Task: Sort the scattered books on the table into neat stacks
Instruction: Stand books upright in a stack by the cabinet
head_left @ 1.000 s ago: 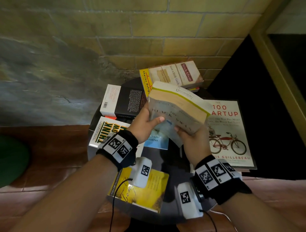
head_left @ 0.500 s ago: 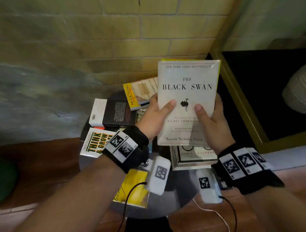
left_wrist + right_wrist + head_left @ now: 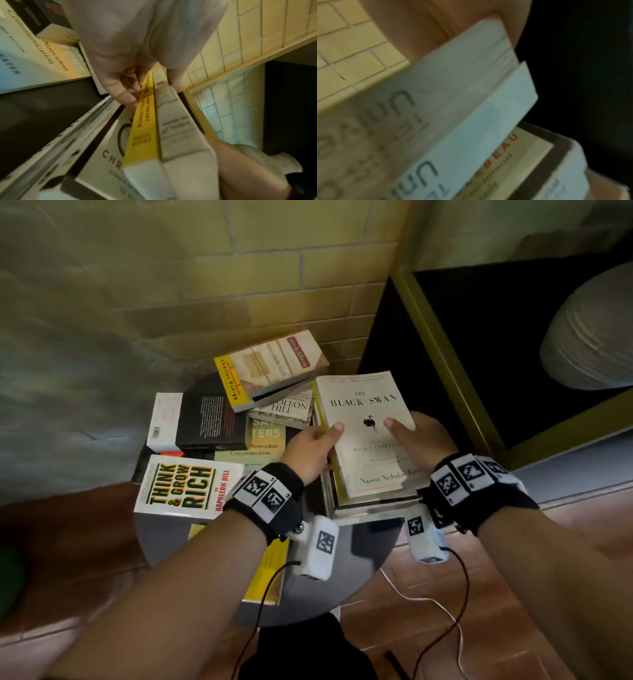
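Observation:
Both hands hold the cream book The Black Swan [image 3: 363, 433] face up, with a yellow-spined book [image 3: 145, 128] pressed beneath it. My left hand [image 3: 325, 436] grips the spine side, thumb on the cover and fingers [image 3: 126, 97] underneath. My right hand [image 3: 407, 433] grips the opposite edge, thumb on top. The pair hangs slightly tilted just over a bicycle-cover book [image 3: 106, 155] that tops a low stack [image 3: 370, 508] at the right of the round dark table [image 3: 359, 559]. The right wrist view is blurred, showing page edges [image 3: 453, 94] above that stack.
Left of the stack lie Think & Grow Rich [image 3: 185, 487], a black-backed book [image 3: 202, 422], Nonviolent Communication [image 3: 260, 446] and a Napoleon Hill book [image 3: 284, 409]. A Mitch Albom book [image 3: 277, 364] sits on a yellow one at the back. A brick wall [image 3: 274, 268] is behind, a dark framed opening [image 3: 479, 337] to the right.
The Black Swan was tilted edge-on, then held up facing me; now both hands have brought it down flat, close over the right-hand stack.

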`<state>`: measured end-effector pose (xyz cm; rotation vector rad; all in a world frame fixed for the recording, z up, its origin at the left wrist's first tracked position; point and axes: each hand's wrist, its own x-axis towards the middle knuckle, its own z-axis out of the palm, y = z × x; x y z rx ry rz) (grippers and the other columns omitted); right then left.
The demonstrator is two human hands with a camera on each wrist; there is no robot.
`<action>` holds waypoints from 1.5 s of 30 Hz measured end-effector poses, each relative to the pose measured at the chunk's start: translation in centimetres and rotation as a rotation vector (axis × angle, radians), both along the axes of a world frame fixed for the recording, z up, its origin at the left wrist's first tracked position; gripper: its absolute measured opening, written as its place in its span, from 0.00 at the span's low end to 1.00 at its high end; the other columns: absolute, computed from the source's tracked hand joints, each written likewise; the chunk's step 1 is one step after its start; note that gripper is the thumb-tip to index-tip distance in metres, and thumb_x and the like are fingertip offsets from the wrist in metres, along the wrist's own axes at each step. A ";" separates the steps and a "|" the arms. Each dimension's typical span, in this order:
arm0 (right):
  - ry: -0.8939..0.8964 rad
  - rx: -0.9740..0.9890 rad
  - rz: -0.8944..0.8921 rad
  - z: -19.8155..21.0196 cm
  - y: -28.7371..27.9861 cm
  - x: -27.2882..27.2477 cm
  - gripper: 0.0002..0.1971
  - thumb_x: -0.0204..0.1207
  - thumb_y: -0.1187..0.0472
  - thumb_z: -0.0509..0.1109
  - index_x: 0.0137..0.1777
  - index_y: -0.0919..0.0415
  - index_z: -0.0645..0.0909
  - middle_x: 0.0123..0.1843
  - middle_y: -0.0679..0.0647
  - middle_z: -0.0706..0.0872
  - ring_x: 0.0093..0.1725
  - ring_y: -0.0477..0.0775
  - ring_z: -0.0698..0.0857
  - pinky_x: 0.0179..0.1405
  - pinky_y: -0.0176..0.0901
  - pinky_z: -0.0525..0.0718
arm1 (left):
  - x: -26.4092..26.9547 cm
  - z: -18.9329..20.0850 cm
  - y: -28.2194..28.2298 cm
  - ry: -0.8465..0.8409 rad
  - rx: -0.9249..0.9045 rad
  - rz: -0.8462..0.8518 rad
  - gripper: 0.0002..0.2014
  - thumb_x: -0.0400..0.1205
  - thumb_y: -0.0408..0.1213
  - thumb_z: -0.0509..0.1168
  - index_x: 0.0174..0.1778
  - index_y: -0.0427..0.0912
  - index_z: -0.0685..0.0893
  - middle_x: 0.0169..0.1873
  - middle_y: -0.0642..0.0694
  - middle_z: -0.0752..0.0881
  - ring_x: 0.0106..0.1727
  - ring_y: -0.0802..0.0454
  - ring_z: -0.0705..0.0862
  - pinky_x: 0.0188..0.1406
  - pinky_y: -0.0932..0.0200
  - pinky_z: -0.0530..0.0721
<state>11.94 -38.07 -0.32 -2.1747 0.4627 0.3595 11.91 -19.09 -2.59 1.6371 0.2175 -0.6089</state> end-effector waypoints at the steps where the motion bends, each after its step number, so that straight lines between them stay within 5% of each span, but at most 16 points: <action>1: 0.001 -0.005 -0.002 -0.3 0.0 0.1 0.20 0.82 0.48 0.63 0.69 0.58 0.80 0.65 0.54 0.84 0.61 0.56 0.83 0.60 0.48 0.79 | 0.0 -0.3 -0.1 -0.003 0.019 0.005 0.24 0.83 0.56 0.61 0.64 0.39 0.81 0.58 0.41 0.87 0.59 0.42 0.86 0.62 0.40 0.85; 5: 0.005 -0.035 0.014 -1.6 -0.2 0.4 0.22 0.79 0.45 0.65 0.69 0.54 0.80 0.68 0.58 0.80 0.63 0.59 0.82 0.67 0.56 0.80 | -0.4 -1.1 -0.3 -0.043 0.109 0.014 0.22 0.83 0.57 0.60 0.62 0.43 0.84 0.55 0.44 0.89 0.56 0.43 0.87 0.61 0.40 0.85; 12: 0.046 -0.072 0.007 -2.0 -0.7 -0.1 0.24 0.82 0.46 0.63 0.75 0.55 0.74 0.74 0.57 0.71 0.69 0.60 0.76 0.61 0.44 0.71 | -0.9 -1.7 -0.5 -0.115 0.169 -0.010 0.23 0.84 0.55 0.59 0.68 0.43 0.82 0.55 0.42 0.89 0.56 0.45 0.86 0.60 0.41 0.85; 19: 0.059 -0.025 -0.023 -2.4 -0.5 -0.3 0.26 0.81 0.44 0.63 0.75 0.53 0.72 0.74 0.56 0.72 0.71 0.61 0.76 0.70 0.53 0.74 | -0.6 -5.3 -0.8 -0.170 0.250 -0.088 0.47 0.68 0.82 0.44 0.73 0.53 0.76 0.67 0.40 0.81 0.67 0.39 0.80 0.69 0.37 0.77; 24: 0.087 0.029 -0.020 -3.0 -0.6 -0.3 0.25 0.80 0.42 0.62 0.74 0.51 0.73 0.70 0.55 0.79 0.66 0.59 0.81 0.68 0.59 0.78 | -1.6 -3.8 -1.5 -0.008 -0.065 -0.017 0.40 0.76 0.70 0.58 0.82 0.56 0.59 0.78 0.51 0.72 0.79 0.51 0.70 0.80 0.44 0.67; 26: 0.084 0.067 -0.016 -2.8 -0.4 -0.3 0.23 0.82 0.45 0.61 0.74 0.52 0.72 0.66 0.51 0.82 0.63 0.55 0.82 0.65 0.54 0.78 | -2.0 -2.8 -1.9 0.017 -0.120 0.001 0.36 0.83 0.59 0.58 0.84 0.53 0.51 0.77 0.53 0.70 0.77 0.54 0.71 0.77 0.53 0.68; 29: 0.097 0.102 -0.010 -2.6 -0.2 -0.4 0.21 0.84 0.48 0.59 0.75 0.53 0.69 0.62 0.48 0.82 0.58 0.50 0.80 0.58 0.46 0.74 | -2.3 -3.1 -2.4 0.035 -0.158 0.047 0.35 0.87 0.53 0.54 0.85 0.51 0.44 0.79 0.48 0.68 0.77 0.51 0.71 0.78 0.52 0.70; 34: 0.051 0.135 -0.015 -2.3 -0.2 -0.4 0.22 0.85 0.52 0.59 0.78 0.51 0.64 0.62 0.46 0.80 0.61 0.51 0.80 0.59 0.45 0.75 | -2.1 -3.6 -2.7 0.037 -0.161 0.080 0.36 0.87 0.52 0.54 0.85 0.52 0.40 0.79 0.53 0.67 0.75 0.55 0.71 0.73 0.58 0.71; 38: 0.043 0.122 0.023 -1.8 -0.3 -0.1 0.22 0.85 0.53 0.59 0.78 0.50 0.63 0.63 0.46 0.79 0.60 0.49 0.80 0.57 0.44 0.74 | -2.0 -5.0 -3.4 0.042 -0.159 0.135 0.48 0.70 0.67 0.60 0.84 0.60 0.45 0.82 0.50 0.65 0.79 0.49 0.70 0.78 0.43 0.70; 42: 0.044 0.126 0.030 -1.6 -0.1 0.1 0.23 0.85 0.53 0.60 0.79 0.52 0.63 0.64 0.47 0.79 0.60 0.49 0.79 0.58 0.44 0.74 | -1.4 -3.7 -3.2 0.122 -0.226 0.206 0.33 0.85 0.46 0.60 0.84 0.52 0.52 0.74 0.45 0.76 0.69 0.45 0.80 0.69 0.46 0.79; 45: 0.112 0.170 -0.048 -1.6 0.0 0.1 0.25 0.84 0.45 0.58 0.78 0.53 0.65 0.61 0.48 0.80 0.58 0.53 0.80 0.56 0.45 0.73 | -1.4 -3.2 -2.8 0.239 -0.357 0.296 0.36 0.87 0.41 0.60 0.86 0.48 0.45 0.79 0.43 0.70 0.76 0.46 0.73 0.68 0.56 0.71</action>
